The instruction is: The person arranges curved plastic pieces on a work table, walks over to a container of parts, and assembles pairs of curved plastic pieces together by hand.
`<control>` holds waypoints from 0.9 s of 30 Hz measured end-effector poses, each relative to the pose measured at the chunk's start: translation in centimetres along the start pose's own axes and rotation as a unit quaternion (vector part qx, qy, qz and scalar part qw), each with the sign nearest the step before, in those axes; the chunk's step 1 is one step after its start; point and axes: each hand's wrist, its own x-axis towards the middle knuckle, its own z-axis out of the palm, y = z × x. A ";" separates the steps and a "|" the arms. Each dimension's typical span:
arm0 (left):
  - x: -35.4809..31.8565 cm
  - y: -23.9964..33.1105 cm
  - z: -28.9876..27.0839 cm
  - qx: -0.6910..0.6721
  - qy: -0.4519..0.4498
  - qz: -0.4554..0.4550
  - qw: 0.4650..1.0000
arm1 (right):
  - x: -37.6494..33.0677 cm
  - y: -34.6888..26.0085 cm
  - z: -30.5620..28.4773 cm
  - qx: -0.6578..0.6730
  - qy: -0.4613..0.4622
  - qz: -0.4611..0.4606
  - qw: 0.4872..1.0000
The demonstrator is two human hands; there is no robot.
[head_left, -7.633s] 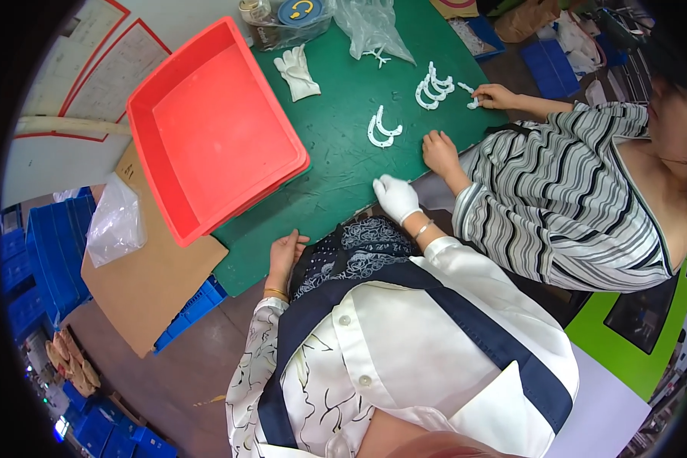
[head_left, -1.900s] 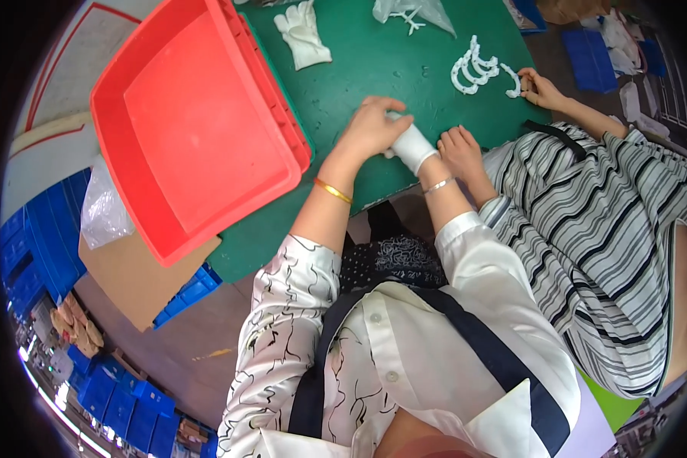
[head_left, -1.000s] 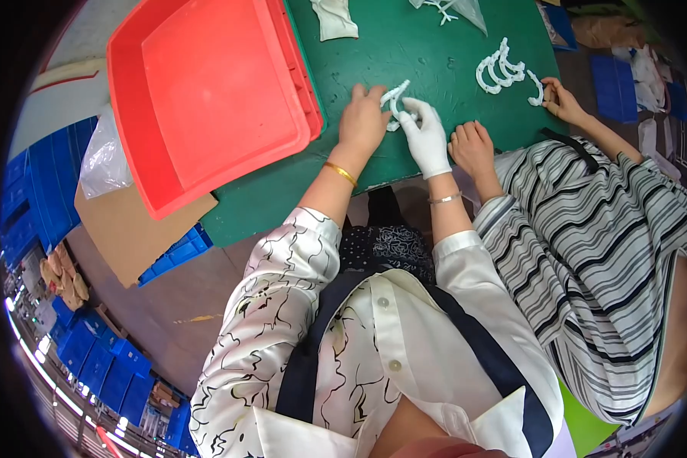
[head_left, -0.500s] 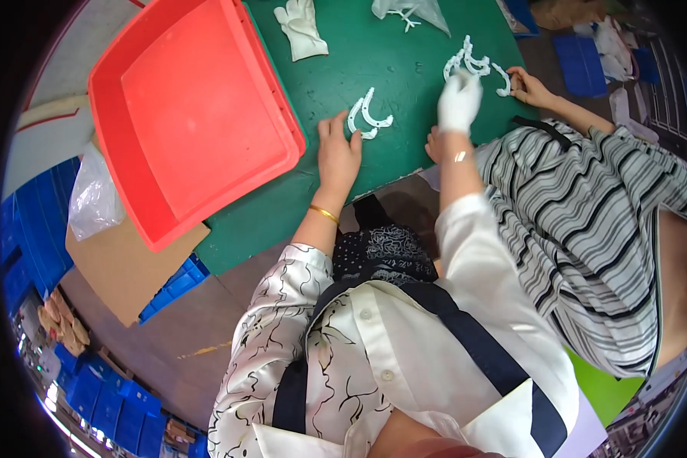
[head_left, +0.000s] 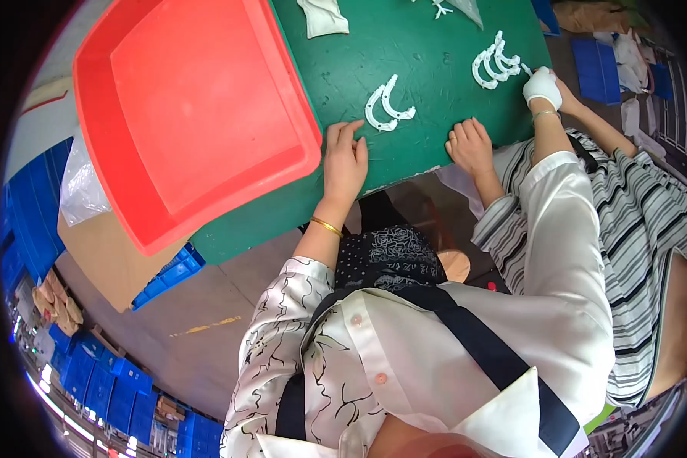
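The white-gloved right hand point(head_left: 542, 87) has moved from the clustered white crescent pieces point(head_left: 491, 64) to a co-worker's hand point(head_left: 569, 98), its grip hidden; the bare left hand point(head_left: 345, 162), loosely uncurled, lies beside two white crescents point(head_left: 387, 98) on the green surface point(head_left: 404, 46).

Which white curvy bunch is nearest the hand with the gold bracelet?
The pair of white crescent-shaped pieces nearer the red rectangular bin; the larger white crescent bunch lies nearer the white-gloved right hand.
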 end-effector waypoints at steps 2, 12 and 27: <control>0.1 0.5 0.2 -0.018 -0.002 0.015 1.000 | -0.7 0.7 -0.8 0.035 0.020 0.003 0.999; 0.1 0.6 0.4 -0.031 -0.013 0.008 0.999 | -1.1 1.0 -2.6 -0.586 -0.008 -0.208 0.783; 0.9 0.1 0.0 -0.071 -0.030 0.008 0.997 | 14.5 7.4 -6.8 -0.841 0.288 -0.033 -0.457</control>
